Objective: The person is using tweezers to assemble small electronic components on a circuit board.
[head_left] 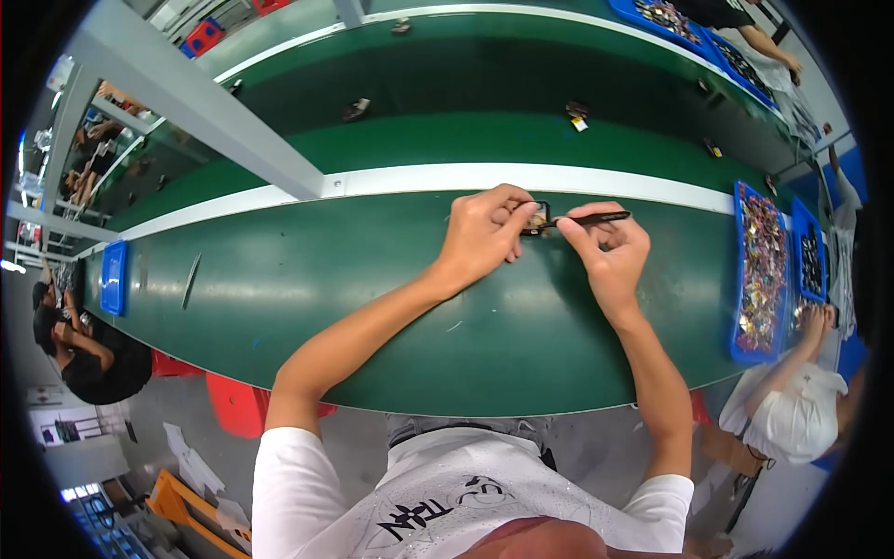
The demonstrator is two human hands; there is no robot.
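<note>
Both hands' fingers pinch: left hand (484, 233) small part (537, 218), right hand (607, 250) tweezers (592, 219).

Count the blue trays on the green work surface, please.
5, maybe more hidden: one blue tray at far left, two at right, large and narrower beside it, and two at top right by another person.

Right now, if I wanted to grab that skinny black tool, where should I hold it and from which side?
Probably the bare back end of the black tweezers. They lie nearly level above the green table; the tip points left into the small black part pinched by the left hand, and the right hand grips the middle. Only the right end sticks out free, so come from the right.
</note>
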